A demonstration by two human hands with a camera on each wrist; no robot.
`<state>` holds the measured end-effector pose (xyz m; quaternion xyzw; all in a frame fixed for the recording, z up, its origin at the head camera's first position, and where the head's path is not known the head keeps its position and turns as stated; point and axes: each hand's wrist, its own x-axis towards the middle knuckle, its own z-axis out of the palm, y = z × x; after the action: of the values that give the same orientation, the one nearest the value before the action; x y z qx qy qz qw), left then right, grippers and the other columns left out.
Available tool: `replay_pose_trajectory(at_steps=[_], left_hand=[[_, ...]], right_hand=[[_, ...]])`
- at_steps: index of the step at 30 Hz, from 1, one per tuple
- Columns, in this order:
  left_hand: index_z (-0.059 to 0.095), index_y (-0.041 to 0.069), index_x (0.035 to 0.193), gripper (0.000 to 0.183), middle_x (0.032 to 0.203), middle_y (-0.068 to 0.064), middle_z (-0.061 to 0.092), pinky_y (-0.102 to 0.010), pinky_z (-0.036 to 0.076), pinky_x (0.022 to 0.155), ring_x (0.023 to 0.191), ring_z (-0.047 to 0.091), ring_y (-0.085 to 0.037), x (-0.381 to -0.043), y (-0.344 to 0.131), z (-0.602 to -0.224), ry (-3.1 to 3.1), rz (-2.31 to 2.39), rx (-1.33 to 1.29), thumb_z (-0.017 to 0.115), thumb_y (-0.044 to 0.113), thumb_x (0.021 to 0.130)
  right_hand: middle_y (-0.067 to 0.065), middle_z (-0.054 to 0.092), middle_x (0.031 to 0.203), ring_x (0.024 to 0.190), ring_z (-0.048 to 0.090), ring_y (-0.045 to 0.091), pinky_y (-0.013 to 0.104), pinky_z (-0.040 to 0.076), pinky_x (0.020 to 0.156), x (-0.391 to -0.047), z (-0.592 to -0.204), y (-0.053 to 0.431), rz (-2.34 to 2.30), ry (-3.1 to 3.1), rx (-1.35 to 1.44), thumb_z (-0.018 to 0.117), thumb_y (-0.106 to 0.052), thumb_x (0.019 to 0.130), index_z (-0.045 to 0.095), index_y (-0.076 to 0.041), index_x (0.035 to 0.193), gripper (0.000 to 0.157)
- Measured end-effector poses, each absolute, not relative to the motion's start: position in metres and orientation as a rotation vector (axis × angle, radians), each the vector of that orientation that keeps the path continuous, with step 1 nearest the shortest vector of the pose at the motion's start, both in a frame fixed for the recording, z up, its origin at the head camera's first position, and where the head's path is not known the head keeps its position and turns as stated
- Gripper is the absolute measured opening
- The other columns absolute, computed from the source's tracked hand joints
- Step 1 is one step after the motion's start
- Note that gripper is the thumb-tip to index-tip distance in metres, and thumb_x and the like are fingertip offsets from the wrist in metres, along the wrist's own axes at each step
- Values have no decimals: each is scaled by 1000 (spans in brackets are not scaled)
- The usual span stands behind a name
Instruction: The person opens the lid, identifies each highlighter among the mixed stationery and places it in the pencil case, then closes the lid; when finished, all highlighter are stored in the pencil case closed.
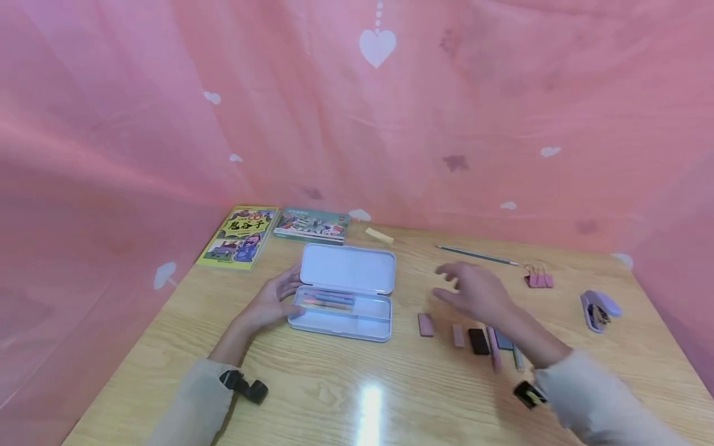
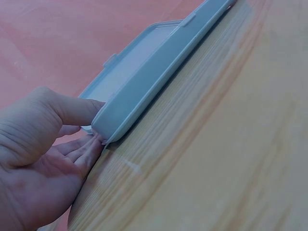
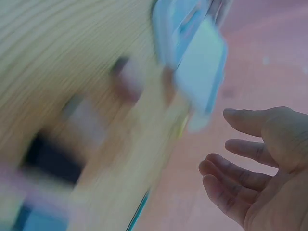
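A white pencil case (image 1: 347, 250) lies unfolded on the table, its lid tipped back. Several pens (image 1: 329, 300) lie in its rear left compartment. My left hand (image 1: 271, 301) grips the case's left end; in the left wrist view the thumb (image 2: 79, 111) bears on the rim and the other fingers reach the side and underside. To the right of the case, my right hand (image 1: 474, 290) is above the table with fingers spread and slightly bent, holding nothing. Nearest below it are a pink eraser (image 1: 426, 324), a smaller pink block (image 1: 458, 335) and a black block (image 1: 478, 341).
Beside the black block lie a pink pen (image 1: 494, 348) and a dark blue piece (image 1: 504, 340). A pencil (image 1: 477, 254), a pink binder clip (image 1: 540, 280) and a purple stapler (image 1: 601, 310) sit farther right. Behind are a yellow book (image 1: 240, 238), a boxed set (image 1: 312, 225) and a pink curtain (image 1: 357, 136).
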<state>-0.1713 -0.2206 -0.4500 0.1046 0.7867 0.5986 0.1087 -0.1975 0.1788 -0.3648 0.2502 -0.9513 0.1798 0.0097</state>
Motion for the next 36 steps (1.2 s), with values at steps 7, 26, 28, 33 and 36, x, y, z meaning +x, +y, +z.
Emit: replay_pose_trajectory(at_steps=[7,26,28,33,36], left_hand=[[18,10,151,95,142,-17,42,-40,29,114,133,39,-31,-171,-220,-450,2317,1777,299,72,-4,74],[20,10,150,94,141,-17,43,-39,31,114,132,41,-30,-177,-221,-458,2329,1785,329,73,-4,74],[19,9,150,94,141,-18,43,-40,31,114,132,41,-31,-177,-221,-458,2331,1786,328,73,-5,74],[18,4,150,93,141,-20,42,-42,31,113,132,40,-34,-173,-219,-449,2329,1755,321,72,-5,75],[18,5,150,93,142,-19,42,-42,31,113,132,39,-33,-174,-220,-452,2324,1752,308,72,-5,75]], right_hand=[[15,70,86,67,65,19,33,53,51,-184,-373,236,512,-3069,633,69,-23,83,65,3,109,37],[-4,48,53,48,44,14,25,31,39,-184,-419,245,480,-3157,311,59,-20,87,64,-10,67,23],[-3,52,55,49,46,14,26,33,40,-184,-421,243,478,-3157,320,58,-21,89,66,-9,70,24],[6,67,69,51,54,11,27,44,42,-183,-412,242,524,-3139,363,60,-23,88,71,-2,84,24],[12,69,76,53,57,11,30,48,45,-182,-400,244,574,-3117,402,62,-20,86,69,3,93,26]])
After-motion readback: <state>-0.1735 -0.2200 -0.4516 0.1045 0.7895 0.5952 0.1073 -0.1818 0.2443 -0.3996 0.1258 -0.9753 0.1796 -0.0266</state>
